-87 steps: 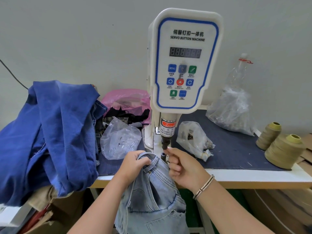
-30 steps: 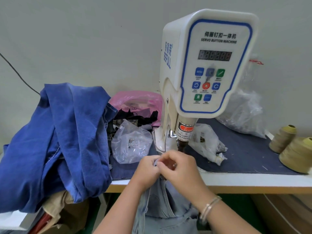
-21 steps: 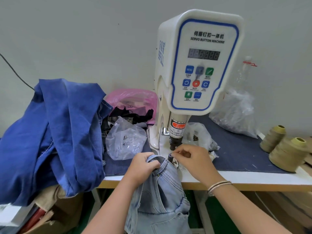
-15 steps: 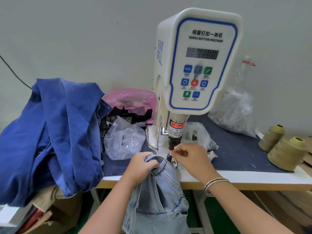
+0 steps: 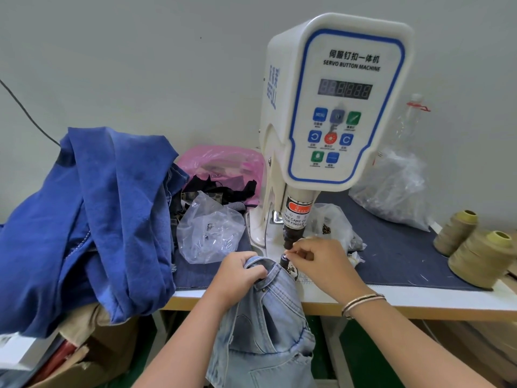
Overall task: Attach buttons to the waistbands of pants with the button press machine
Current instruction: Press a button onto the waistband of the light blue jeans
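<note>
A white servo button machine (image 5: 333, 107) stands on the table, its dark press head (image 5: 291, 236) pointing down at a small lower die (image 5: 284, 259). Light blue denim pants (image 5: 268, 326) hang over the table's front edge. My left hand (image 5: 237, 278) grips the waistband just left of the die. My right hand (image 5: 319, 261) sits right of the die, thumb and forefinger pinching something small at its top; the piece itself is too small to make out.
A heap of dark blue garments (image 5: 92, 225) fills the left side. Clear bags (image 5: 209, 233) and a pink bag (image 5: 223, 161) lie behind my hands; another clear bag (image 5: 397, 189) sits far right. Thread cones (image 5: 481, 256) stand at the right edge.
My right hand left the waistband, where both hands met a second ago, and moved to the die's top. The left hand keeps its grip on the waistband.
</note>
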Available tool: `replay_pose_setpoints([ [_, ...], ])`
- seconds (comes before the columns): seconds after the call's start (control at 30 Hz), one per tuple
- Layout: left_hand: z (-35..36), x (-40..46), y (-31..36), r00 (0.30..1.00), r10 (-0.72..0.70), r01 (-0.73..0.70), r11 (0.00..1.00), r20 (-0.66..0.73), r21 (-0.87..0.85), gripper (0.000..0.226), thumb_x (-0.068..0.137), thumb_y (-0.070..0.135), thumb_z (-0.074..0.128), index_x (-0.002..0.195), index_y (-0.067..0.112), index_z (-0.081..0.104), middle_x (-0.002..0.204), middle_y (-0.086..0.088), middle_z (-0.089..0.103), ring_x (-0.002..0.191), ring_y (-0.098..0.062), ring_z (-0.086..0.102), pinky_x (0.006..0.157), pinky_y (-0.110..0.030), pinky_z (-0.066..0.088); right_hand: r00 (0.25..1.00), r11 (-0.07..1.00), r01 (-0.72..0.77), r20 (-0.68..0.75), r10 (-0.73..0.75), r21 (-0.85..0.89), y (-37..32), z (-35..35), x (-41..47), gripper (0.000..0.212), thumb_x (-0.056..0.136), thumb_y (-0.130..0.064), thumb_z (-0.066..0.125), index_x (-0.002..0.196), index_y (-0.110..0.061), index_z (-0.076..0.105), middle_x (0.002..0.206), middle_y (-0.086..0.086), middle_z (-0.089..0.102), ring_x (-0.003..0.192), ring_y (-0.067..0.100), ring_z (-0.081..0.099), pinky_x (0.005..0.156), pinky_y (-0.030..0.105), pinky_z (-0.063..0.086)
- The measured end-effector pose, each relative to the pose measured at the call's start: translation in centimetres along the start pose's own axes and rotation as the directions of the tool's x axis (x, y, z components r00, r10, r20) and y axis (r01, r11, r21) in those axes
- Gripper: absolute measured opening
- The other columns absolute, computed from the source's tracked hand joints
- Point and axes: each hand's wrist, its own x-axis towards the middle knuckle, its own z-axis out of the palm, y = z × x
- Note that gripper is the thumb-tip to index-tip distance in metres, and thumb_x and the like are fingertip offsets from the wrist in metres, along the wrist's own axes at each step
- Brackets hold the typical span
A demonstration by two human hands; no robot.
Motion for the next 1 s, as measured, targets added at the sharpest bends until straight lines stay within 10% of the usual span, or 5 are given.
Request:
replay_pose_setpoints([
  [0.37, -0.5, -0.6, 1.0, 0.997, -0.002, 0.012, 0.991, 0.075, -0.131, 0.027, 0.067, 0.021, 0.061, 0.071, -0.005, 0.061, 0.067, -0.006, 0.052, 0.067, -0.015, 0.047, 0.066, -0.027, 0.038, 0.992, 0.940, -0.013, -0.114, 0.055, 0.341, 0.7, 1.2, -2.5, 0.011, 0.086, -0.012, 0.067, 0.086, -0.023, 0.066, 0.078, -0.010, 0.063, 0.077, 0.004, 0.059, 0.071, 0.014, 0.047],
  [0.6, -2.0, -0.8, 6.0, 0.969, 0.100, 0.017, 0.883, 0.224, -0.468, 0.005, 0.072, 0.018, 0.066, 0.069, 0.017, 0.069, 0.070, -0.006, 0.067, 0.063, -0.016, 0.065, 0.061, -0.023, 0.052, 0.893, 0.682, -0.350, 0.449, 0.034, 0.643, 2.8, 0.2, -5.5, 0.062, 0.069, -0.050, 0.067, 0.128, -0.039, 0.051, 0.127, -0.010, 0.059, 0.120, 0.009, 0.053, 0.102, 0.032, 0.045],
  [0.77, -2.7, -0.5, 7.0, 0.957, 0.106, 0.014, 0.914, 0.271, -0.406, 0.010, 0.078, 0.024, 0.065, 0.080, 0.019, 0.073, 0.084, -0.007, 0.071, 0.079, -0.018, 0.068, 0.069, -0.023, 0.053, 0.887, 0.903, -0.163, 0.459, -0.042, 0.397, 2.2, -0.9, -4.4, 0.063, 0.065, -0.055, 0.070, 0.113, -0.015, 0.065, 0.117, -0.004, 0.059, 0.114, 0.006, 0.052, 0.099, 0.024, 0.042],
  [1.0, -3.8, 0.4, 4.2, 0.955, -0.080, 0.101, 0.993, 0.285, -0.059, 0.016, 0.097, 0.030, 0.055, 0.101, 0.020, 0.067, 0.103, -0.007, 0.071, 0.096, -0.020, 0.068, 0.086, -0.033, 0.053, 0.843, 0.397, -0.531, 0.516, 0.153, 0.749, 3.0, -0.1, -3.4, 0.031, 0.084, -0.021, 0.062, 0.109, -0.003, 0.067, 0.109, 0.017, 0.070, 0.098, 0.023, 0.067, 0.081, 0.029, 0.054],
])
